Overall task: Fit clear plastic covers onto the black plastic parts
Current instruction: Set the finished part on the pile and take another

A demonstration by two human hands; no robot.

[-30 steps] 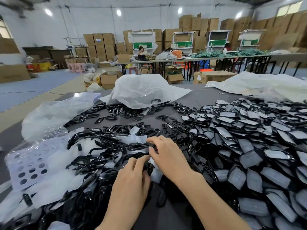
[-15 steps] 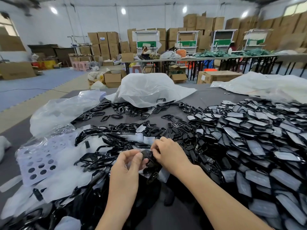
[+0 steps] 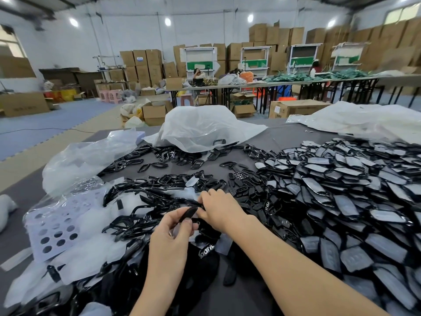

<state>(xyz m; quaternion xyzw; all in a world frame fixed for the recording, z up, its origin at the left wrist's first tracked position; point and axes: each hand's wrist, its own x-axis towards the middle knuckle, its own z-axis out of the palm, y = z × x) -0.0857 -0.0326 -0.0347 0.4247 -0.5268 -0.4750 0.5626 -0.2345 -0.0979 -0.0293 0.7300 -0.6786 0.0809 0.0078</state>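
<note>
Both my grips pinch the slim black plastic part (image 3: 188, 213); its long axis runs from left hand (image 3: 169, 236) toward right hand (image 3: 219, 210).

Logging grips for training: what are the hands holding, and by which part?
Both hold one black plastic part: the left hand pinches its lower-left end, the right hand its upper-right end.

Both forearms are bare and come up from the bottom edge, the right one on a long diagonal from the lower right. The left hand (image 3: 169, 236) is palm-ish toward the camera, thumb and forefinger pinching a black part (image 3: 188, 213). The right hand (image 3: 219, 208) is knuckles-up, wrist slightly bent, with its fingers curled down onto the far end of the same piece (fingertips mostly tucked out of sight). The hands are touching at the tips.
</note>
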